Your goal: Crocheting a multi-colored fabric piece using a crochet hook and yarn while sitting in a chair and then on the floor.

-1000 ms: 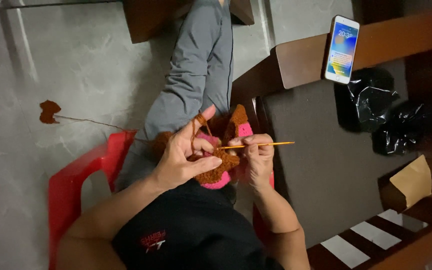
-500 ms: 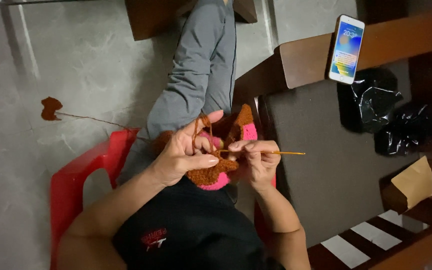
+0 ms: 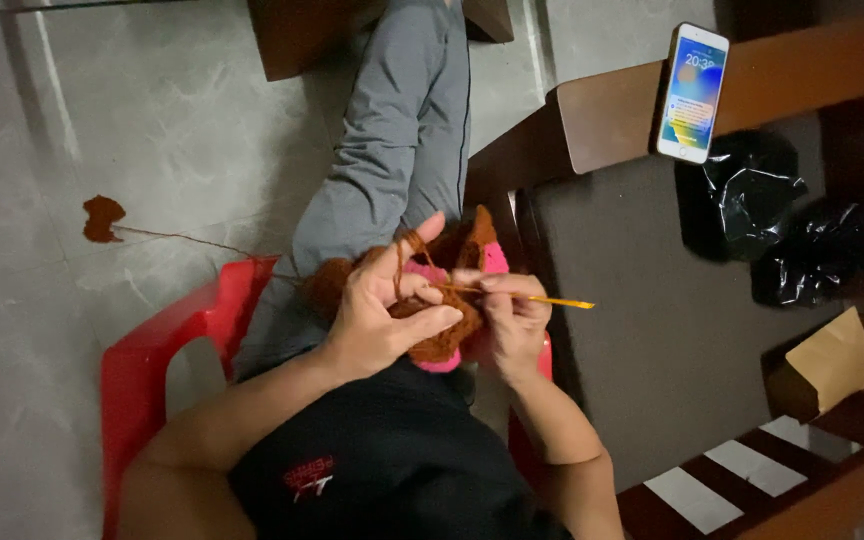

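Left hand (image 3: 382,320) pinches brown-pink crochet piece (image 3: 442,310); right hand (image 3: 512,315) pinches yellow hook (image 3: 542,298), mid-stitch. Piece partly built, yarn (image 3: 102,218) left on floor.

Home room: tiled floor (image 3: 152,110), wooden sofa (image 3: 612,120), plastic chair (image 3: 152,360).

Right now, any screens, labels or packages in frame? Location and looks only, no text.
Phone: leaning on the wooden armrest, upper right; slim white rectangle, lit blue-and-yellow screen.
Black plastic bags: on the dark seat below the phone; two crumpled, glossy.
Brown paper bag: right edge of the seat; tan, folded.
Shirt logo: on the person's black shirt, bottom centre; small, red.
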